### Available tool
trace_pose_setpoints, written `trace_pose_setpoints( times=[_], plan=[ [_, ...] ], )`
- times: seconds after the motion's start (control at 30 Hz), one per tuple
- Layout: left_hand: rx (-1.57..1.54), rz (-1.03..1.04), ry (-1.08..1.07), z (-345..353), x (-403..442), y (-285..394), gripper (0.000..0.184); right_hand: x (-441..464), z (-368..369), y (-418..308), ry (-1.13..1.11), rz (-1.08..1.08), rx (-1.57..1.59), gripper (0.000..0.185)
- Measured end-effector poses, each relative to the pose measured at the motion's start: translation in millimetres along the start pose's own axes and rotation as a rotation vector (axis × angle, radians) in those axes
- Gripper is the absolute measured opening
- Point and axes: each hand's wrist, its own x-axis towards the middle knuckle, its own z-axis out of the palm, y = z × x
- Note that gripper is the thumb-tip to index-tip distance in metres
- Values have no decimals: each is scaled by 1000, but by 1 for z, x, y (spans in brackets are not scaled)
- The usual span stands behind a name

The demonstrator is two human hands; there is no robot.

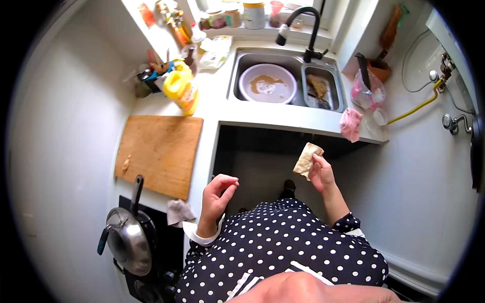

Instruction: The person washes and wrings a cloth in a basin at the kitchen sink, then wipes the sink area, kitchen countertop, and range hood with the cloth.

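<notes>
My right hand point(323, 174) holds a rolled flatbread wrap point(306, 161), pale with light brown patches, between thumb and fingers in front of the counter's dark opening. My left hand point(217, 198) is raised at the left of my body with nothing in it; its fingers are loosely bent and a gap shows between them and the thumb. To the left of that hand lies a wooden cutting board point(160, 151), with a small scrap on it. A crumpled grey cloth point(179, 213) rests at the counter edge below the board.
Ahead is a sink point(235, 76) holding a white basin point(243, 92) with cloudy liquid, under a black faucet point(314, 30). A pink cloth point(350, 124) hangs over the counter's front edge. A lidded pan point(129, 242) stands on the stove; a yellow-capped container point(181, 91) stands behind the board.
</notes>
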Motion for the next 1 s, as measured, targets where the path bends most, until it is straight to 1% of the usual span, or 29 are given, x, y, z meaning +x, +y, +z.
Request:
trace_pose_setpoints(
  times=[0.03,0.1,0.13,0.23,0.3,0.33,0.37,0.43,0.47,0.57,0.6,0.63,0.73,0.83,0.87,0.9,0.97,1.0],
  plan=[
    [12,8,-18,17,18,-8,13,5,-4,-15,-3,-26,-13,30],
    [1,-12,-61,49,53,-30,12,15,-12,-45,-110,-41,-46,33],
    [-3,-74,-53,71,72,-37,12,19,-16,-63,-93,-43,-88,36],
    [24,-5,-36,139,131,-49,12,33,-20,-106,-90,-131,-153,36],
    [54,71,-90,173,160,-42,14,42,-24,-129,-110,-93,-182,32],
    [104,154,-116,184,173,-37,18,49,-27,-135,-134,-77,-162,33],
    [150,172,-132,190,184,-31,19,58,-27,-142,-171,-66,-148,34],
    [255,215,-155,191,207,-25,22,78,-24,-149,-153,-33,-140,35],
    [283,209,-165,189,216,-28,28,89,-21,-148,-147,-16,-129,36],
    [364,198,-225,180,240,-25,33,118,-17,-143,-150,25,-132,40],
    [456,292,-241,176,250,-26,39,126,-16,-141,-137,26,-126,42],
    [473,325,-247,171,259,-29,43,133,-12,-142,-116,18,-98,42],
    [554,355,-292,158,286,-38,49,149,-1,-147,-48,26,-50,44],
    [629,440,-364,154,308,-53,50,164,-6,-152,-90,103,-60,44],
    [648,450,-406,153,313,-55,49,167,-6,-152,-76,124,-74,46],
    [624,467,-415,155,318,-57,39,168,-5,-152,-62,123,-99,46],
    [488,426,-418,156,322,-67,24,172,-1,-156,-58,112,-157,47],
    [318,221,-381,156,320,-72,21,172,4,-159,-47,110,-104,42]
  ],
)
